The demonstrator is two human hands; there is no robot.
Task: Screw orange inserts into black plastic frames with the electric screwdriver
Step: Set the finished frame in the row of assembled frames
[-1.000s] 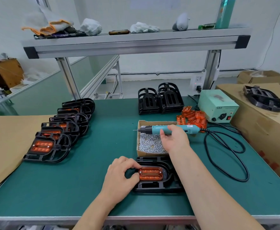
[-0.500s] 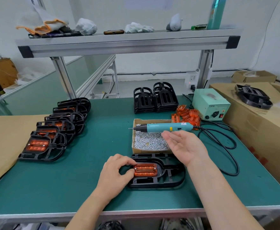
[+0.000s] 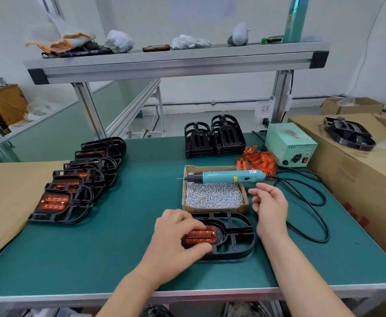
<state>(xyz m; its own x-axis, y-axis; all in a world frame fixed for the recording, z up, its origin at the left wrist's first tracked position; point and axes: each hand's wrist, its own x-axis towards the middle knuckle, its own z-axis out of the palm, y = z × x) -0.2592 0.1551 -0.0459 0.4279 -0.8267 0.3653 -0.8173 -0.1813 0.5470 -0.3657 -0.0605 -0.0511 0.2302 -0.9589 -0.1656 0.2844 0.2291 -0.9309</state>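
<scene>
Screwdriver point(image 3: 228, 177) lies across the box point(image 3: 245, 202) beyond the right hand point(image 3: 270, 207) — fingers relaxed, empty; left hand point(image 3: 176, 239) grips the frame point(image 3: 240, 236) at its insert point(image 3: 204, 236).

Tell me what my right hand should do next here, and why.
Probably lower the right hand onto the free end of the black frame: it has let go of the electric screwdriver, which lies across the screw box, and the left hand already grips the orange insert.

Assembly workshop: green-matted workbench point(image 3: 128, 225), aluminium shelf point(image 3: 176, 65), screw box point(image 3: 213, 195).
</scene>
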